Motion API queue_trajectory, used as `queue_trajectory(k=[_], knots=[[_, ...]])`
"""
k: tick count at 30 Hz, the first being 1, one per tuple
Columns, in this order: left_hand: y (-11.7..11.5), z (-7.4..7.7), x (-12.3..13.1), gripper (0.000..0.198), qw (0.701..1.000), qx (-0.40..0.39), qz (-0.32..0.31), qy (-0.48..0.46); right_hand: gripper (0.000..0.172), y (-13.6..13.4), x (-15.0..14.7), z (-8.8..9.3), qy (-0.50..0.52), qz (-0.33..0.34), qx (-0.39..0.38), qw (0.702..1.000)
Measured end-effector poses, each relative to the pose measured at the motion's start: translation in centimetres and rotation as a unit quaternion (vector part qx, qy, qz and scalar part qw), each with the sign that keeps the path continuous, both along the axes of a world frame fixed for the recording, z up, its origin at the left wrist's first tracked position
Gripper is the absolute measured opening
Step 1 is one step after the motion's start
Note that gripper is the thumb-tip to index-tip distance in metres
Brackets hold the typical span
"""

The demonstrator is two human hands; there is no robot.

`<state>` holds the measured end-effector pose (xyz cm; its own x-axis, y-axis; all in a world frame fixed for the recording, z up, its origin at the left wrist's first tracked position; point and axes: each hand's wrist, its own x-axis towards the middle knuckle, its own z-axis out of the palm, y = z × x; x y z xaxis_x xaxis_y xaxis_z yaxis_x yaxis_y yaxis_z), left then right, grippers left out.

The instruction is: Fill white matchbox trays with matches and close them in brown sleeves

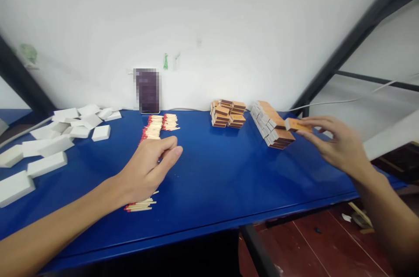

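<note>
Between the thumb and fingers of my right hand [340, 141] is an orange matchbox [299, 125] with a white end. The hand holds it beside the near right end of a stacked row of matchboxes [270, 122], whose white ends face left. My left hand [152, 163] is closed, thumb against curled fingers; its inside is hidden. It hovers over or rests among bundles of red-tipped matches, covering part of them. Beyond it lie two piles of matches [153, 126] [170, 122], and below the wrist a smaller bunch of matches [140, 205].
White empty-looking box trays [78, 131] lie scattered at the left. More orange matchboxes [228, 113] are stacked near the wall. A blurred-out phone-like panel [149, 91] leans there. A white cable [330, 101] runs along the back of the blue table [209, 176].
</note>
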<state>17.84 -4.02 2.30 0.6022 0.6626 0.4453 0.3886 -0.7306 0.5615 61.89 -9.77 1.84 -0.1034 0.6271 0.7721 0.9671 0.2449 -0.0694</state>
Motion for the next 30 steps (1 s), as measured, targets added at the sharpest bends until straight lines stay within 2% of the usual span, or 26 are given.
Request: queue_trajectory(k=[2, 6, 9, 14, 18, 19, 20, 21, 23, 27, 30], knots=[[0.0, -0.1, 0.0, 0.036, 1.000, -0.018, -0.021, -0.005, 0.027, 0.3, 1.2, -1.1, -0.008, 0.009, -0.051, 0.999], [0.2, -0.2, 0.0, 0.031, 0.997, 0.027, -0.059, 0.030, 0.026, 0.9, 1.7, -3.1, 0.004, -0.006, -0.065, 0.998], [0.1, -0.4, 0.0, 0.029, 0.992, 0.053, -0.088, 0.071, 0.025, 1.0, 1.8, -3.6, 0.008, -0.012, -0.057, 0.998], [-0.4, -0.9, 0.2, 0.023, 0.981, 0.044, -0.120, 0.146, 0.022, 0.3, 0.8, -2.8, 0.019, -0.025, -0.044, 0.999], [-0.9, -1.3, 0.5, 0.020, 0.974, 0.077, -0.154, 0.147, 0.026, 0.2, -2.8, -1.5, 0.067, -0.092, 0.069, 0.991], [-0.9, -1.2, 0.5, 0.021, 0.972, 0.091, -0.162, 0.141, 0.024, 0.7, -4.0, -1.2, 0.053, -0.075, 0.077, 0.993], [-0.7, -1.1, 0.5, 0.023, 0.972, 0.105, -0.162, 0.133, 0.021, 1.5, -5.1, -0.9, 0.024, -0.030, 0.084, 0.996], [-0.3, -0.9, 0.3, 0.025, 0.973, 0.117, -0.152, 0.125, 0.020, 2.6, -6.1, -0.7, -0.009, 0.012, 0.045, 0.999], [1.2, -0.1, -0.7, 0.029, 0.981, 0.127, -0.098, 0.109, 0.027, 5.4, -7.5, -0.7, -0.094, 0.045, -0.061, 0.993], [6.4, 1.8, -5.3, 0.032, 0.992, 0.070, 0.083, 0.068, 0.039, 11.0, -7.5, -2.0, -0.185, 0.016, -0.202, 0.962], [10.0, 2.5, -9.9, 0.033, 0.980, 0.039, 0.194, 0.032, 0.040, 12.9, -7.1, -3.1, -0.182, -0.013, -0.223, 0.958]])
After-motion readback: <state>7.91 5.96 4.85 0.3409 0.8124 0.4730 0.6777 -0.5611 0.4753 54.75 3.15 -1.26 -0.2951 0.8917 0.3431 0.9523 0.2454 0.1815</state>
